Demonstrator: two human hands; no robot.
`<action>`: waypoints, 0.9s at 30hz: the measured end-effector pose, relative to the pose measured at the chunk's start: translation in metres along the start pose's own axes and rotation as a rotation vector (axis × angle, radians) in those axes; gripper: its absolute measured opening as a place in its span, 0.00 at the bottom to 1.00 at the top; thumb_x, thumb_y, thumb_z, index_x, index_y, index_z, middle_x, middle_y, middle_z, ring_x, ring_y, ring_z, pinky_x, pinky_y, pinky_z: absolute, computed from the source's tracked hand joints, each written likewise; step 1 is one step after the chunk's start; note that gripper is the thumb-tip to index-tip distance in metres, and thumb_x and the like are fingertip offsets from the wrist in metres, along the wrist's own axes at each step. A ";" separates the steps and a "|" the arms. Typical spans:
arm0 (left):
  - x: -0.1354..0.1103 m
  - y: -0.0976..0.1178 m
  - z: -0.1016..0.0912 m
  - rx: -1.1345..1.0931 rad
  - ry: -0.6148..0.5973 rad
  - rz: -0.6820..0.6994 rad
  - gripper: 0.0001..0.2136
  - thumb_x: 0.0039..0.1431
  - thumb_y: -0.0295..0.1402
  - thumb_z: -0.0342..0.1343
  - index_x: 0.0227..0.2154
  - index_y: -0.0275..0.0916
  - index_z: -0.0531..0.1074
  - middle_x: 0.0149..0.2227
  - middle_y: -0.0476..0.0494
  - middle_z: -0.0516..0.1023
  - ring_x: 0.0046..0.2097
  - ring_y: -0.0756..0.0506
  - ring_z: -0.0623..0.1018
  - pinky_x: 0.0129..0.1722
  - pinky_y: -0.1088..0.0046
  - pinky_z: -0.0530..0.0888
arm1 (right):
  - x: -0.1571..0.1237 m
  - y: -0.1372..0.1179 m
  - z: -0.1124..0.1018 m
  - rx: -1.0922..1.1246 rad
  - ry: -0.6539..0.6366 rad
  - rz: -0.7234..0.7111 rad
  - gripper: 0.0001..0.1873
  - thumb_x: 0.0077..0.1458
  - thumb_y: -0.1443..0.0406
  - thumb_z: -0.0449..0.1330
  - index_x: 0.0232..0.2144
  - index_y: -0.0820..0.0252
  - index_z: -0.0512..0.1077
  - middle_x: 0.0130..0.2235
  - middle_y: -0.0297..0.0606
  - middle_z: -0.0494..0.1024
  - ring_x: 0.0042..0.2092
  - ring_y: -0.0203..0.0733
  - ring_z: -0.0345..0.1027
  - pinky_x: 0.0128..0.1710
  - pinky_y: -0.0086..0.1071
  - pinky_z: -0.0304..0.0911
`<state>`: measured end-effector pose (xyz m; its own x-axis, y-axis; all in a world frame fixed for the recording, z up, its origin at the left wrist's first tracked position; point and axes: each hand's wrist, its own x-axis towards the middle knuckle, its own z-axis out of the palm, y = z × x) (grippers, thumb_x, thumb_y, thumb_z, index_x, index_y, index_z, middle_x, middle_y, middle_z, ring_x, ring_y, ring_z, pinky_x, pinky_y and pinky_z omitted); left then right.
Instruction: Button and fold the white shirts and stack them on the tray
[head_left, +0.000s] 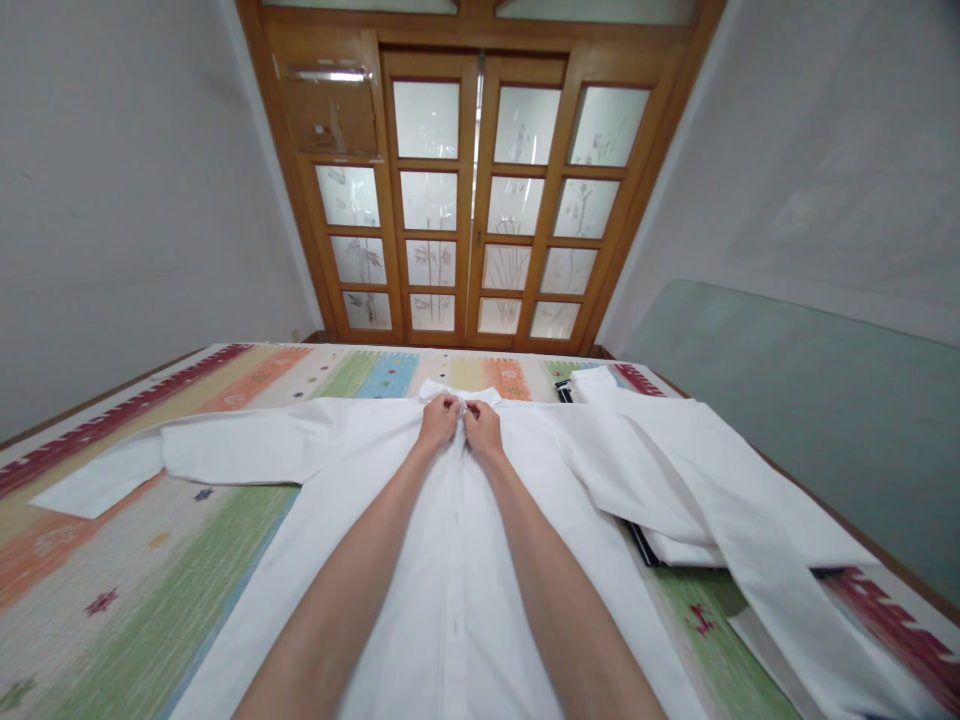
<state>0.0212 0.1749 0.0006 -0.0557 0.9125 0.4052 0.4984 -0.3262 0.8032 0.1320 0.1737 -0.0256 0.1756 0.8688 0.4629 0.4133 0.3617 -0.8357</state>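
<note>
A white long-sleeved shirt point(360, 470) lies spread flat on a striped, multicoloured cover point(150, 560), collar away from me. Both arms reach along its button placket. My left hand point(439, 420) and my right hand point(484, 428) sit side by side just below the collar, fingers pinched closed on the placket fabric near the top button. The left sleeve stretches out to the left; the right sleeve runs down to the right.
A second white garment point(675, 540) lies folded on the right, over something dark. Wooden doors with frosted glass panes point(472, 200) stand beyond the far edge. A pale green glass panel point(825, 420) leans against the right wall.
</note>
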 end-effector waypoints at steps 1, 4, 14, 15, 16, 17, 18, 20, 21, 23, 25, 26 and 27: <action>-0.001 0.000 0.000 -0.016 -0.005 -0.012 0.04 0.55 0.29 0.51 0.27 0.38 0.71 0.26 0.49 0.77 0.30 0.48 0.76 0.37 0.72 0.72 | 0.000 0.000 0.000 0.007 0.000 0.004 0.12 0.48 0.71 0.54 0.33 0.61 0.76 0.37 0.42 0.79 0.40 0.43 0.71 0.46 0.35 0.63; -0.002 0.000 -0.001 -0.059 -0.035 -0.042 0.06 0.56 0.31 0.50 0.29 0.38 0.71 0.18 0.54 0.72 0.20 0.49 0.71 0.28 0.74 0.70 | 0.000 0.000 0.000 0.033 -0.009 0.015 0.12 0.48 0.70 0.54 0.33 0.60 0.76 0.37 0.40 0.79 0.40 0.42 0.71 0.46 0.34 0.63; -0.004 0.004 -0.002 -0.058 0.013 0.057 0.04 0.55 0.29 0.51 0.28 0.39 0.71 0.31 0.46 0.78 0.33 0.46 0.76 0.41 0.69 0.71 | 0.001 0.003 0.001 0.085 -0.034 0.033 0.11 0.53 0.67 0.52 0.33 0.59 0.73 0.37 0.39 0.79 0.41 0.42 0.69 0.45 0.33 0.62; -0.004 0.004 -0.001 -0.055 0.015 0.071 0.04 0.54 0.28 0.51 0.28 0.39 0.70 0.32 0.45 0.78 0.36 0.45 0.76 0.42 0.68 0.71 | 0.001 0.004 0.001 0.077 -0.034 0.040 0.10 0.53 0.67 0.52 0.33 0.59 0.73 0.37 0.38 0.78 0.41 0.42 0.69 0.45 0.33 0.62; -0.004 0.004 -0.001 -0.053 0.015 0.083 0.04 0.54 0.28 0.51 0.27 0.39 0.70 0.33 0.44 0.78 0.37 0.45 0.76 0.43 0.68 0.71 | 0.001 0.004 0.001 0.071 -0.036 0.046 0.10 0.53 0.67 0.52 0.33 0.58 0.73 0.37 0.38 0.78 0.41 0.42 0.69 0.45 0.34 0.62; -0.004 0.004 -0.001 -0.053 0.013 0.093 0.04 0.53 0.27 0.51 0.27 0.39 0.70 0.32 0.44 0.77 0.38 0.45 0.76 0.43 0.68 0.71 | 0.001 0.004 0.001 0.066 -0.041 0.050 0.10 0.53 0.67 0.52 0.33 0.58 0.72 0.37 0.38 0.78 0.41 0.42 0.69 0.45 0.34 0.62; -0.004 0.004 -0.001 -0.055 0.009 0.100 0.04 0.54 0.27 0.51 0.27 0.39 0.70 0.32 0.45 0.77 0.37 0.45 0.76 0.43 0.68 0.71 | 0.001 0.004 0.001 0.063 -0.047 0.051 0.09 0.53 0.67 0.52 0.33 0.58 0.72 0.37 0.38 0.78 0.41 0.42 0.69 0.46 0.34 0.62; -0.005 0.003 -0.001 -0.062 0.002 0.107 0.04 0.54 0.27 0.51 0.27 0.39 0.70 0.31 0.45 0.77 0.36 0.45 0.76 0.41 0.69 0.71 | 0.001 0.003 0.000 0.056 -0.060 0.053 0.09 0.53 0.67 0.51 0.33 0.58 0.72 0.37 0.38 0.77 0.41 0.42 0.69 0.45 0.34 0.62; -0.005 0.003 -0.001 -0.067 0.000 0.106 0.04 0.54 0.27 0.51 0.28 0.39 0.71 0.30 0.46 0.77 0.35 0.46 0.76 0.39 0.69 0.72 | 0.001 0.003 0.000 0.054 -0.064 0.053 0.09 0.53 0.67 0.51 0.33 0.58 0.71 0.36 0.38 0.77 0.41 0.41 0.69 0.45 0.34 0.62; -0.006 0.002 0.000 -0.077 0.000 0.096 0.05 0.55 0.28 0.51 0.29 0.39 0.71 0.29 0.47 0.77 0.32 0.47 0.76 0.37 0.71 0.72 | 0.001 0.002 -0.001 0.050 -0.064 0.053 0.09 0.54 0.67 0.51 0.33 0.58 0.71 0.36 0.38 0.77 0.41 0.41 0.68 0.45 0.33 0.62; -0.007 0.003 0.001 -0.086 0.005 0.077 0.06 0.57 0.30 0.50 0.30 0.39 0.72 0.27 0.47 0.77 0.30 0.47 0.76 0.34 0.71 0.73 | 0.000 0.001 -0.001 0.049 -0.063 0.053 0.09 0.54 0.67 0.51 0.33 0.58 0.71 0.36 0.38 0.77 0.41 0.41 0.68 0.45 0.33 0.61; -0.007 0.003 0.001 -0.087 0.012 0.070 0.07 0.57 0.32 0.51 0.30 0.38 0.72 0.27 0.47 0.77 0.29 0.47 0.76 0.34 0.71 0.73 | 0.000 0.000 -0.001 0.051 -0.063 0.052 0.09 0.54 0.67 0.51 0.33 0.58 0.71 0.36 0.38 0.77 0.41 0.41 0.68 0.45 0.33 0.61; -0.008 0.004 0.001 -0.083 0.022 0.067 0.07 0.57 0.33 0.52 0.30 0.38 0.73 0.27 0.47 0.77 0.29 0.48 0.76 0.34 0.71 0.73 | 0.000 0.000 -0.002 0.054 -0.065 0.050 0.09 0.54 0.67 0.50 0.33 0.58 0.71 0.36 0.38 0.77 0.41 0.41 0.68 0.46 0.33 0.61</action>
<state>0.0242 0.1670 -0.0001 -0.0444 0.8827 0.4679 0.4282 -0.4063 0.8072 0.1334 0.1731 -0.0248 0.1362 0.9058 0.4012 0.3564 0.3331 -0.8729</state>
